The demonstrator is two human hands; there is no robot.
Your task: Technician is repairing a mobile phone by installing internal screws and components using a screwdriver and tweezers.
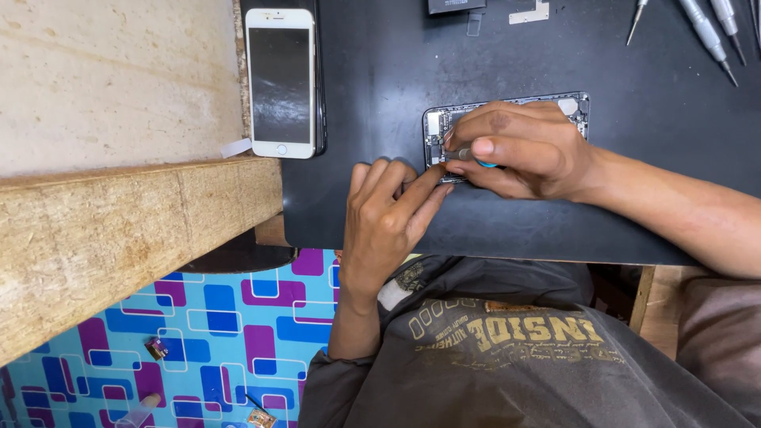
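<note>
**Black mat, opened phone under both hands**

Black work mat (372, 87) over a patterned floor. Left hand (386, 215) braces the opened phone (507, 131) at its near edge, fingers curled, gripping nothing. Right hand (519, 150) pinched shut on a small screwdriver (469, 155), tip down in the phone. Risk: tip slips, gouges the board. Farther off: white phone (280, 83), spare screwdrivers (705, 32).

Bare black mat (372, 103) between white phone (281, 82) and opened phone (507, 127); screwdrivers (709, 32) top right.
</note>
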